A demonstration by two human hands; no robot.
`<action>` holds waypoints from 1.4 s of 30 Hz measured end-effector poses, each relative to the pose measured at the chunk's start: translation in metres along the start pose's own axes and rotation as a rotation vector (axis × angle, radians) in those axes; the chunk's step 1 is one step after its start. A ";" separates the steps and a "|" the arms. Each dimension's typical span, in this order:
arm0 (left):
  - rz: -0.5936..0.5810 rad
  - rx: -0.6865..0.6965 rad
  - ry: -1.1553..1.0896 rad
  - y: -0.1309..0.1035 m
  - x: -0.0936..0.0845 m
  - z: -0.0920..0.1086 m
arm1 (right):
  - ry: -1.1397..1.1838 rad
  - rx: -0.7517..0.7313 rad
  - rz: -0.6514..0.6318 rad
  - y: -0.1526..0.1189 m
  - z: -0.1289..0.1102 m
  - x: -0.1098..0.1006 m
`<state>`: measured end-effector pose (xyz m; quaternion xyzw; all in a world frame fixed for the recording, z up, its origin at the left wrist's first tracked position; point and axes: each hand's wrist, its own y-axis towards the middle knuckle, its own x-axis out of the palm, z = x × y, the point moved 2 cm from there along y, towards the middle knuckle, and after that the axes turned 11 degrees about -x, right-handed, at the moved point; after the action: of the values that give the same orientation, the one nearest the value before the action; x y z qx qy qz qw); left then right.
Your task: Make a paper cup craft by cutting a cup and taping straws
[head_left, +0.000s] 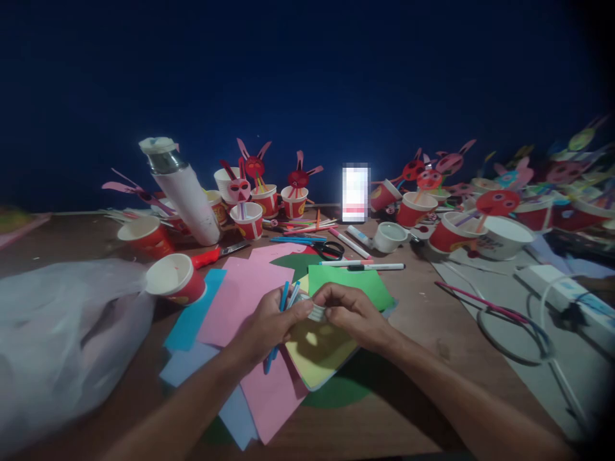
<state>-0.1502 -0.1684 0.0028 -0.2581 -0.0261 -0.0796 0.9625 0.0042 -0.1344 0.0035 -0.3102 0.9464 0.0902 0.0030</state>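
Near the middle of the table, my left hand [281, 318] is closed round blue sticks [271, 358] that poke out above and below the fingers. A small pale, whitish piece [317, 312] lies between both hands, pinched by my right hand [350, 314] and touched by the left fingertips; its exact shape is unclear. Under the hands are a yellow sheet [319, 358], a green sheet [353, 288] and pink sheets [230, 301]. Behind them sit black scissors [331, 248] and capped markers [377, 267].
A plastic bag [62, 346] fills the left side. Behind it stand a leaning flask [185, 198] and a tipped paper cup [177, 280]. Cups with paper rabbit faces line the back, beside a lit phone [355, 192]. A power strip [571, 301] and cables lie right.
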 end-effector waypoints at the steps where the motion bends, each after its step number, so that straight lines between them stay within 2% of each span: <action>1: 0.002 0.004 0.002 0.000 0.000 0.000 | -0.003 0.000 0.000 0.000 0.000 0.000; 8: 0.033 0.006 -0.023 -0.001 0.001 0.000 | 0.018 -0.041 -0.010 -0.002 0.004 -0.004; 13: 0.054 -0.015 -0.037 -0.002 0.001 0.003 | 0.084 0.009 -0.009 -0.001 0.004 0.001; 21: 0.070 -0.007 -0.027 -0.002 0.000 0.002 | -0.024 -0.043 -0.007 -0.002 0.005 0.001; 27: 0.074 -0.006 -0.040 -0.001 -0.001 0.000 | 0.035 -0.037 -0.017 -0.002 0.006 0.001; 34: 0.062 -0.013 -0.050 -0.001 0.000 0.000 | -0.178 -0.042 0.000 -0.003 0.001 0.004; 42: 0.067 -0.010 -0.056 -0.002 0.001 0.002 | -0.179 -0.097 -0.027 -0.002 -0.001 0.002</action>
<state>-0.1497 -0.1691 0.0056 -0.2658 -0.0441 -0.0403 0.9622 0.0040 -0.1378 0.0043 -0.3133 0.9326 0.1633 0.0735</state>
